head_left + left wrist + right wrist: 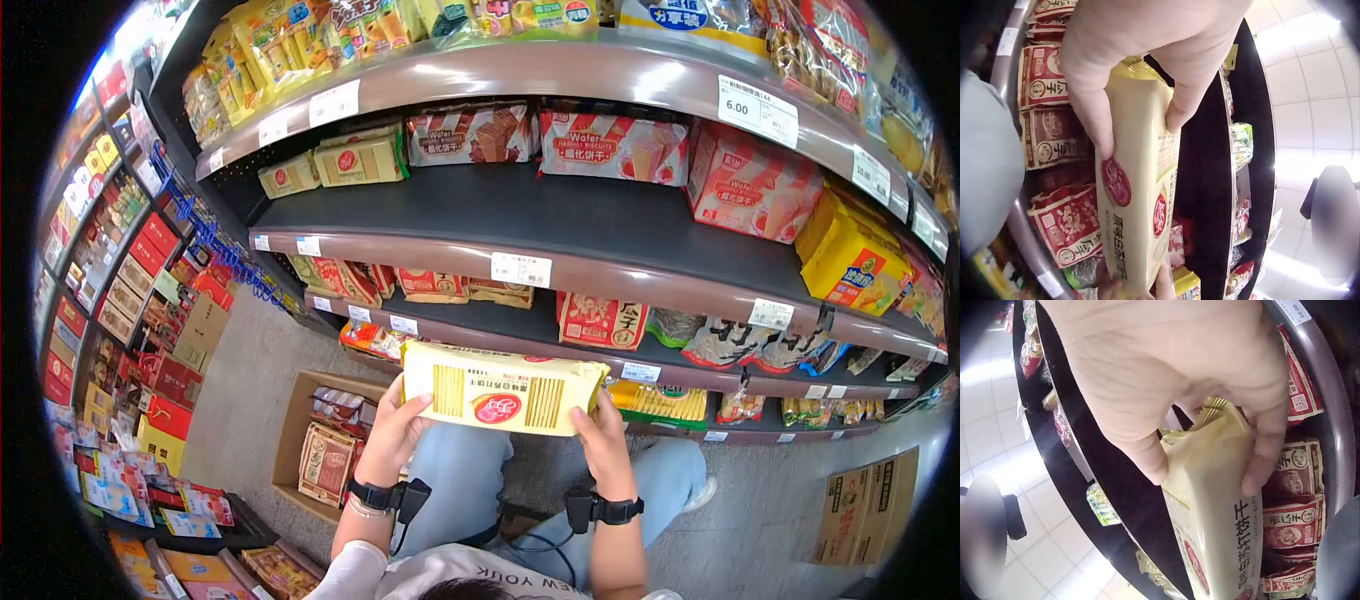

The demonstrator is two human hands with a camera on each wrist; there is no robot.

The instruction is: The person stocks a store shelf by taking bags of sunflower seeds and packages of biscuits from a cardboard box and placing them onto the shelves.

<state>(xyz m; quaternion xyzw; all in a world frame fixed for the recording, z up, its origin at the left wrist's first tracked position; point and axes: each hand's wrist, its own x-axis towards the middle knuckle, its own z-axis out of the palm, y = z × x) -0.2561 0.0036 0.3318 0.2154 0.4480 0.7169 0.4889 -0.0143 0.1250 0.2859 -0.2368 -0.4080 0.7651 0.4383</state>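
A pale yellow packet of crackers [500, 390] with a red oval logo is held level in front of the lower shelves, over the person's knees. The left hand [398, 418] pinches one end, its thumb on the printed face. At the other end the right hand [604, 440] grips it the same way. The left wrist view shows the thumb and fingers on opposite sides of the cracker packet [1138, 187]. In the right wrist view, the crimped yellow end of the cracker packet [1216, 481] sits beneath the right hand's palm [1179, 375].
Similar pale packets [360, 160] stand on the upper dark shelf [590, 205], left of red-and-white wafer packs [612, 147]. Red seed bags [600, 320] fill the shelf below. An open carton [290, 430] with packets stands on the floor at left; another cardboard carton [865, 505] lies at right.
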